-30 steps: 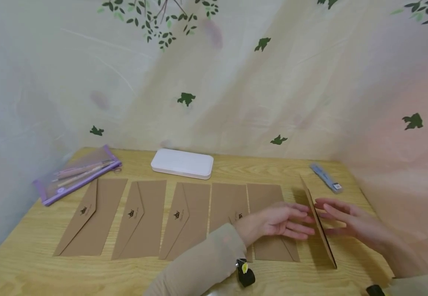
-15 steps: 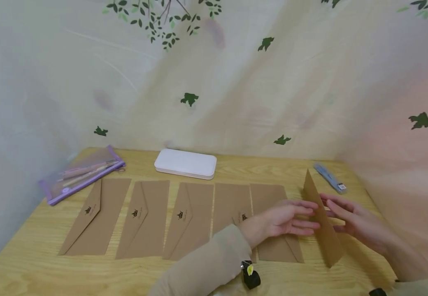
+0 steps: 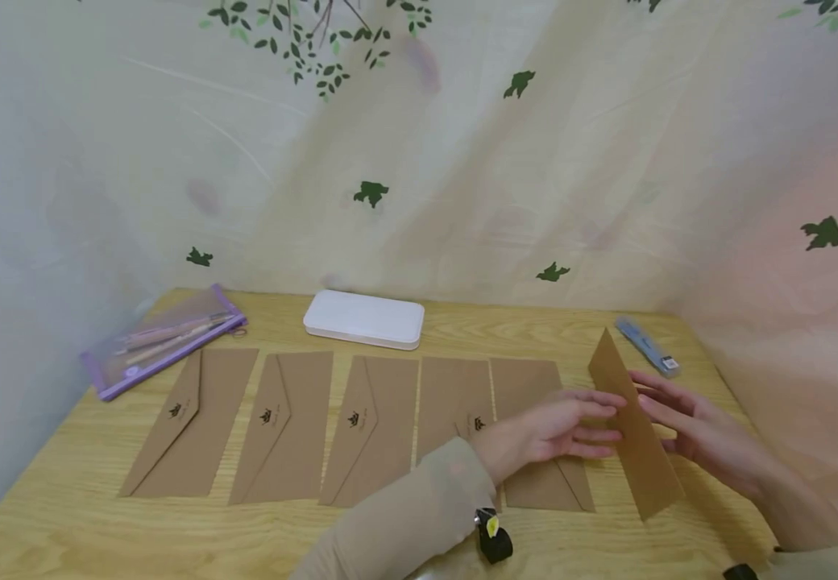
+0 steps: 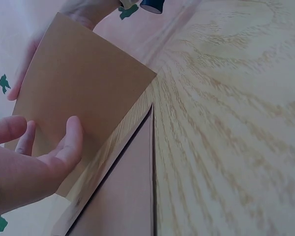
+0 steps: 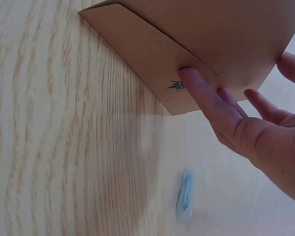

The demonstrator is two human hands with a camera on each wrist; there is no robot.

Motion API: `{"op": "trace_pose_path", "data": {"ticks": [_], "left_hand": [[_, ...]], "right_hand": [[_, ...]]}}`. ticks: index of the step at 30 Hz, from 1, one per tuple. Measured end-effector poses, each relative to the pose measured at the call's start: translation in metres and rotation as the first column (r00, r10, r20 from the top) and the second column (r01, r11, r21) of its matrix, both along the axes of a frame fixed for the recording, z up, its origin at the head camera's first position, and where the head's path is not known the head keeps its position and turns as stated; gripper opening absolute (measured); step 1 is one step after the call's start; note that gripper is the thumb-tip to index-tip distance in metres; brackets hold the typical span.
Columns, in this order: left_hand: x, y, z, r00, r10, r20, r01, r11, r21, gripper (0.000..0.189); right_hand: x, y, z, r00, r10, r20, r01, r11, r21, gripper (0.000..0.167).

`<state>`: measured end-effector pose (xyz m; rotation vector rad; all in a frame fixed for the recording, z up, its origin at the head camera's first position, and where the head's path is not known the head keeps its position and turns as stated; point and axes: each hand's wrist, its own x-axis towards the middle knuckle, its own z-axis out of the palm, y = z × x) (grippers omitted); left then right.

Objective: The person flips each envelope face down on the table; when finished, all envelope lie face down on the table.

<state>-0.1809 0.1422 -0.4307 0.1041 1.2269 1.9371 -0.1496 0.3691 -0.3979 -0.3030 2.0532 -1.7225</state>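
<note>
Between my two hands, a brown paper envelope (image 3: 640, 443) stands on edge at the right of the table, tilted. Its plain side faces my left hand (image 3: 553, 431), whose extended fingertips touch it. On the other side, the fingertips of my right hand (image 3: 712, 439) rest against the flap side; the right wrist view shows one fingertip by the small dark crown print (image 5: 176, 85) on the flap (image 5: 152, 54). Neither hand curls round the envelope. Below my left forearm and hand lies the rightmost flat envelope (image 3: 528, 387), partly hidden.
Several more brown envelopes (image 3: 288, 435) lie flat in a row to the left, flaps up. Behind them sit a white flat case (image 3: 363, 318) and a purple-edged clear pouch (image 3: 161, 338) holding pens. A narrow pale-blue packet (image 3: 647, 346) lies at the back right, beyond the right hand.
The envelope has turned from nearly edge-on to showing its plain face, its near end shifting right. My left fingertips have come against it. The flat envelopes stay in their row.
</note>
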Motion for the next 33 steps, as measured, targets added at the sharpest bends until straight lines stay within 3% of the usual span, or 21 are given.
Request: {"op": "trace_pose_path", "data": {"ticks": [13, 23, 33], "left_hand": [[0.002, 0.0, -0.005, 1.0, 0.031, 0.003, -0.031, 0.999, 0.007, 0.035], [0.004, 0.0, -0.006, 1.0, 0.021, 0.006, -0.021, 1.0, -0.005, 0.038], [0.006, -0.005, -0.012, 1.0, 0.018, 0.014, -0.018, 1.0, -0.008, 0.04]], "right_hand": [[0.0, 0.003, 0.0, 1.0, 0.026, 0.011, -0.025, 0.997, -0.069, 0.046], [0.002, 0.017, 0.001, 1.0, 0.005, -0.004, -0.005, 0.996, -0.091, 0.043], [0.003, 0.027, 0.001, 0.998, -0.051, 0.026, 0.052, 0.998, -0.047, 0.039]]}}
